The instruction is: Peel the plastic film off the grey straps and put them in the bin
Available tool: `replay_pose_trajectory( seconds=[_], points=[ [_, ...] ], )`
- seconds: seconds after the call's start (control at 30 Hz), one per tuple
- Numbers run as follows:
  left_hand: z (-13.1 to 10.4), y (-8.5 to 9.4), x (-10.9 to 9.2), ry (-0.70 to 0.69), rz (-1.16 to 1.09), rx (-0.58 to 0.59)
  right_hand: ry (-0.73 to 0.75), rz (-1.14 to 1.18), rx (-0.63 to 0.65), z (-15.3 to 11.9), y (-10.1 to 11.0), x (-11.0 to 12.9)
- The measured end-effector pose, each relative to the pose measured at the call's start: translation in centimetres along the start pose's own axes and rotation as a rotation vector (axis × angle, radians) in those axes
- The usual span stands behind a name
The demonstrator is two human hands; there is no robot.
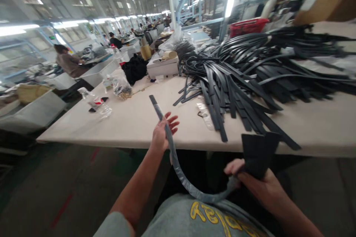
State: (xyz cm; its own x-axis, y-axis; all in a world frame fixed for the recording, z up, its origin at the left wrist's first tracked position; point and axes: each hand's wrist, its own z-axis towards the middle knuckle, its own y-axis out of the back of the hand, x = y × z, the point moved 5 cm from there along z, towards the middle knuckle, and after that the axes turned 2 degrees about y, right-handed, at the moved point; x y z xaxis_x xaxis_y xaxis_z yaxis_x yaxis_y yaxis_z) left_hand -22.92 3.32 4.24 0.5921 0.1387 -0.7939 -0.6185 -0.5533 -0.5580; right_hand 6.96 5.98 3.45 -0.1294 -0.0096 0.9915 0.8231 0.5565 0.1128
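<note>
A long dark strap [180, 177] with a shiny, film-like covering hangs in a curve between my hands, in front of my shirt. My left hand [162, 133] holds it near its narrow end, the strap lying across the palm under the thumb while the other fingers stretch out. Closed around the opposite end is my right hand [250, 177], slightly blurred. Above that hand a wide black flat piece [258, 152] fans out; whether it is part of the strap I cannot tell. A large heap of black straps [230, 85] lies on the table just beyond.
The pale table [133, 126] bears a plastic bottle [96, 103], a clear bag of small brass-coloured parts [122, 89], a black cloth bundle [135, 68] and a white box [162, 66]. Behind the heap is a red basket [247, 26]. A person [69, 61] sits at the left.
</note>
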Motion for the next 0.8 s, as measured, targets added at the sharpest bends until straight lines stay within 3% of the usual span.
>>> replay_pose_trajectory(
  seconds=[0.1,0.17,0.23,0.43,0.63,0.8],
  points=[
    [-3.1,-4.7,6.2,0.233,0.198,0.311,-0.018,0.180,-0.098,1.8,0.3,0.6],
    [-5.3,-6.7,9.5,0.359,0.303,0.488,0.001,0.256,-0.166,2.6,0.9,0.8],
    [-7.0,-8.0,11.6,0.419,0.394,0.624,0.014,0.311,-0.220,3.0,1.7,0.8],
    [-9.1,-9.8,13.6,0.446,0.545,0.838,0.042,0.323,-0.356,2.3,3.5,-0.5],
    [-9.7,-10.6,15.1,0.476,0.694,0.929,0.081,0.303,-0.439,2.0,4.9,-1.1],
    [-10.4,-11.4,15.6,0.615,0.810,1.075,0.066,0.372,-0.390,1.8,6.8,-1.0]
  ],
)
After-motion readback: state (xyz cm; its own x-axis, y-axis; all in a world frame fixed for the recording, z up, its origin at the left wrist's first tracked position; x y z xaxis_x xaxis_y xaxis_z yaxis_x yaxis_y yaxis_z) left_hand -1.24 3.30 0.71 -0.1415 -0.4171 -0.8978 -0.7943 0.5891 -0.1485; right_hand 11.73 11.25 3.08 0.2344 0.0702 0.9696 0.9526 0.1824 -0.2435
